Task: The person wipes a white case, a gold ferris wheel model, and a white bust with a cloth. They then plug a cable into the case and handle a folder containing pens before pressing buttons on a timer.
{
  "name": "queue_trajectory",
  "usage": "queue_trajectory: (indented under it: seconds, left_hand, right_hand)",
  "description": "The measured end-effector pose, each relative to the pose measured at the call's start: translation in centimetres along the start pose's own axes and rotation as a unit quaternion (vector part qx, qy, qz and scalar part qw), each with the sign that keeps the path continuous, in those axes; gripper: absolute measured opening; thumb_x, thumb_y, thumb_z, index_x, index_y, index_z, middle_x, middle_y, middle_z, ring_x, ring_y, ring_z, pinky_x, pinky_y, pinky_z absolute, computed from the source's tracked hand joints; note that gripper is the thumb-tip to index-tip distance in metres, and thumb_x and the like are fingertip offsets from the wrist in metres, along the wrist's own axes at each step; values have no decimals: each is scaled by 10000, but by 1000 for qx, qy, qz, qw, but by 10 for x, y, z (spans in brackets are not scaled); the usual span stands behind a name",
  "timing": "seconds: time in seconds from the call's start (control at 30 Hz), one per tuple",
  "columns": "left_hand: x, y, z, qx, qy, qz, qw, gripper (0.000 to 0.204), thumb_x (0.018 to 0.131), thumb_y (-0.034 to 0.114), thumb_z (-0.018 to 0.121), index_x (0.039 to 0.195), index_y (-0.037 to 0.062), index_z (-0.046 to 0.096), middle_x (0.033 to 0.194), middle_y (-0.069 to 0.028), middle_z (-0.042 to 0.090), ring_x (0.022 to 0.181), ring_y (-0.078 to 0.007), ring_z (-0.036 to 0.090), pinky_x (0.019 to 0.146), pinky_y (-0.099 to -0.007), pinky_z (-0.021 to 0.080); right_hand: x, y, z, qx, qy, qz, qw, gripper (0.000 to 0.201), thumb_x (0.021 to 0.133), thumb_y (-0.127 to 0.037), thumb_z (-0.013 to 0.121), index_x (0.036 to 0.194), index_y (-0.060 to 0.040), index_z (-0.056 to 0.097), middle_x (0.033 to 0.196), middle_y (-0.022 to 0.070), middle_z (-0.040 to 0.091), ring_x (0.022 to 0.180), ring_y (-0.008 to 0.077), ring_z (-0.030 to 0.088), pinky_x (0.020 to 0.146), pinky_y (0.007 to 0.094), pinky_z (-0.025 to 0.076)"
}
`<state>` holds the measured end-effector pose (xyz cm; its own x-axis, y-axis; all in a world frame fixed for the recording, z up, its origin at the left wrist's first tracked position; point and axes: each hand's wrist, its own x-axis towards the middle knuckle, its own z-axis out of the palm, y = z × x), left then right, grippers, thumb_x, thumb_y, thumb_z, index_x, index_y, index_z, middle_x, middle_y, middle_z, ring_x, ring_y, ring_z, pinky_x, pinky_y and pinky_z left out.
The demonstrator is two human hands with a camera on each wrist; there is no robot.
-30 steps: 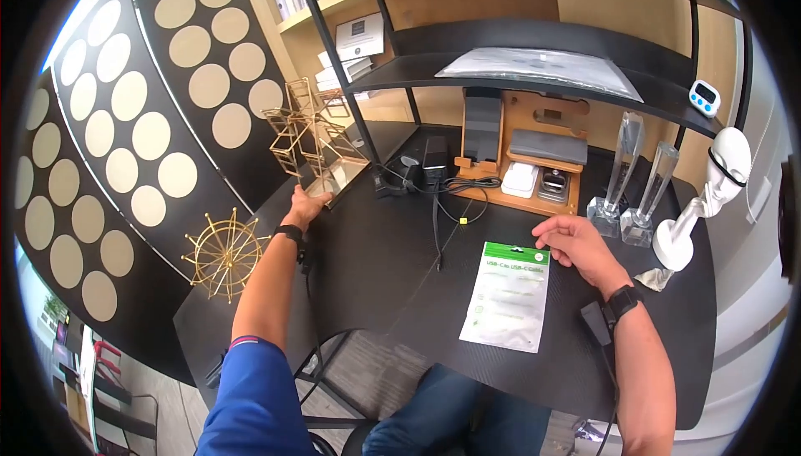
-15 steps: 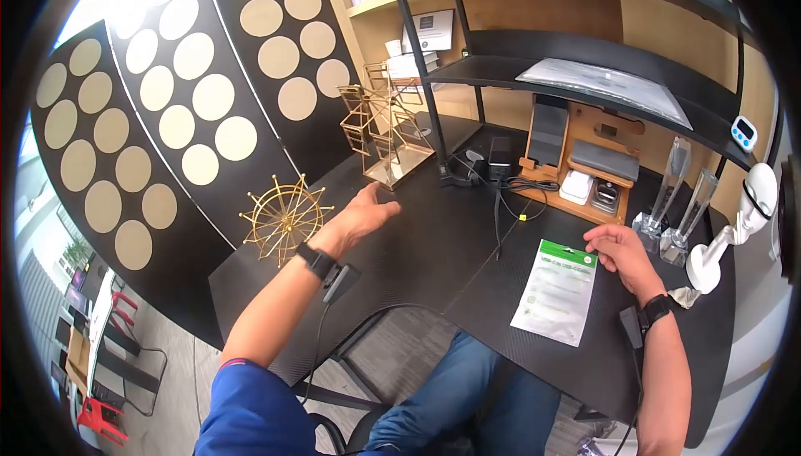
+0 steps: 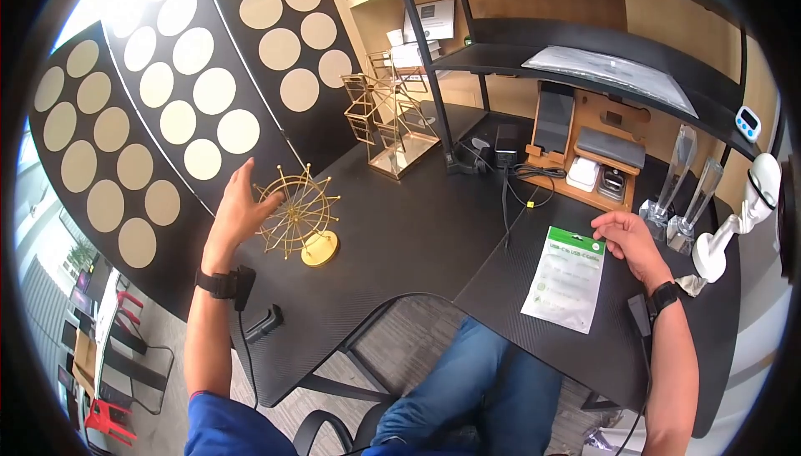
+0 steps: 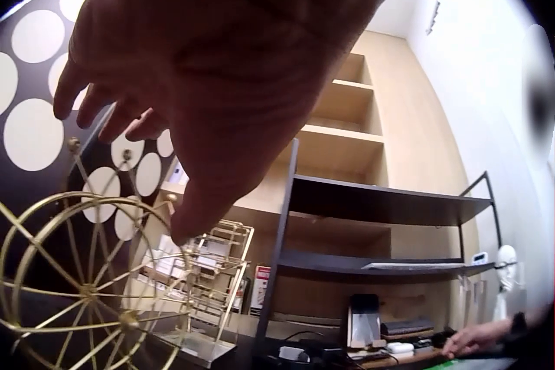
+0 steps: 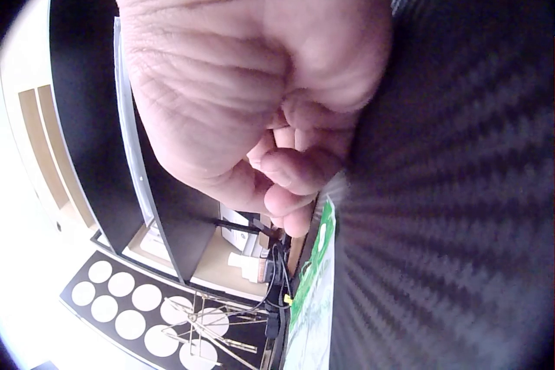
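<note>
My left hand (image 3: 241,210) is at the upper left side of a small gold Ferris wheel ornament (image 3: 319,248) with a round base. Its fingers are spread, and the thumb overlaps the wheel's spokes in the head view. In the left wrist view the hand reaches over the wheel (image 4: 90,290), thumb pointing down close to its rim. My right hand (image 3: 632,244) rests on the desk with loosely curled fingers and holds nothing. Beside its fingertips lies a green-and-white USB-C cable pouch (image 3: 565,281), also partly visible in the right wrist view.
A larger gold Ferris wheel frame (image 3: 404,158) stands at the back left of the black desk (image 3: 400,247). A wooden phone stand (image 3: 601,197), black cables (image 3: 507,214), crystal trophies (image 3: 680,181) and a white lamp-like device (image 3: 711,256) line the back. A black shelf (image 3: 492,57) rises behind.
My left hand has left the larger gold frame's base and moved left and nearer to the small Ferris wheel. The head view has swung left; the right hand stays by the pouch.
</note>
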<state>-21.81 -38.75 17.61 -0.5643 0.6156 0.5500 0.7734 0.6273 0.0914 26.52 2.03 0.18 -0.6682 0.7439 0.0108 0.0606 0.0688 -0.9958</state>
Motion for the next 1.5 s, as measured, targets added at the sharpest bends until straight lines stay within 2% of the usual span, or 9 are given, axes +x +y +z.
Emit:
queue_trajectory:
  seconds: [0.13, 0.23, 0.53, 0.67, 0.87, 0.97, 1.13, 1.33, 1.5]
  left_hand:
    - [-2, -20, 2, -161, -109, -109, 975, 870, 892, 244, 860, 1565, -85, 418, 1393, -269, 662, 1310, -323, 654, 1131, -395, 503]
    - [4, -45, 25, -339, -152, -69, 926, 789, 884, 185, 887, 1505, -102, 492, 1233, -154, 735, 1186, -209, 691, 1072, -348, 524]
    - [0, -23, 35, -429, -152, -58, 889, 656, 877, 175, 907, 1388, -86, 589, 1195, -114, 744, 1090, -155, 702, 961, -309, 570]
    - [3, 11, 31, -383, -127, -14, 915, 611, 912, 74, 861, 1421, -83, 561, 1330, -114, 710, 1176, -150, 684, 996, -296, 579]
    - [-2, 100, 16, -495, -120, 59, 858, 634, 914, 69, 853, 1456, -58, 549, 1360, -148, 708, 1147, -156, 700, 1002, -309, 580]
    - [-6, 156, 29, -542, -145, 108, 821, 607, 901, 51, 855, 1432, -54, 581, 1352, -126, 715, 982, -94, 700, 907, -269, 587]
    - [-11, 230, 49, -557, -179, 156, 796, 571, 879, 80, 888, 1375, -45, 634, 1254, -47, 736, 751, -13, 509, 733, -205, 513]
    - [-14, 236, 37, -459, -179, 148, 857, 567, 870, 177, 890, 1343, -49, 676, 1109, -9, 759, 686, -9, 474, 637, -208, 440]
    - [-8, 225, 42, -420, -204, 128, 875, 567, 907, 249, 882, 1328, -70, 675, 1106, -25, 760, 805, -40, 588, 743, -241, 507]
  right_hand:
    - [-2, -2, 3, -1, -2, -7, 1000, 170, 1008, -53, 660, 1153, -14, 740, 923, 23, 755, 641, 19, 551, 526, 187, 387]
    - [-1, -3, 3, -8, 1, 1, 1000, 168, 1003, -54, 665, 1147, -10, 739, 909, 22, 753, 630, 19, 549, 516, 188, 380]
    - [0, -1, 3, -14, -1, -4, 1000, 183, 1001, -45, 646, 1156, -5, 735, 919, 21, 756, 628, 21, 543, 509, 185, 366]
    - [-4, -2, 4, -20, -6, -7, 1000, 191, 1017, -73, 646, 1177, -33, 743, 948, 6, 759, 661, 17, 540, 539, 186, 378]
    - [-5, -6, 10, -34, -9, -3, 999, 202, 1001, -100, 674, 1176, -17, 730, 964, 0, 742, 666, 16, 506, 559, 192, 367]
    - [-5, -4, 10, -32, -20, -16, 999, 188, 993, -112, 686, 1151, -24, 736, 937, -16, 744, 692, 16, 518, 590, 193, 386]
    - [-4, -3, 9, -59, -14, -5, 998, 170, 993, -103, 697, 1147, -61, 756, 935, -23, 748, 708, 25, 530, 606, 186, 405]
    - [1, 5, 6, -48, -19, -14, 999, 179, 987, -94, 682, 1139, -38, 759, 946, 2, 759, 722, 38, 540, 627, 196, 411]
    - [0, -2, 6, -54, -14, -1, 998, 185, 979, -91, 681, 1137, -36, 760, 944, 4, 758, 723, 43, 541, 621, 200, 410]
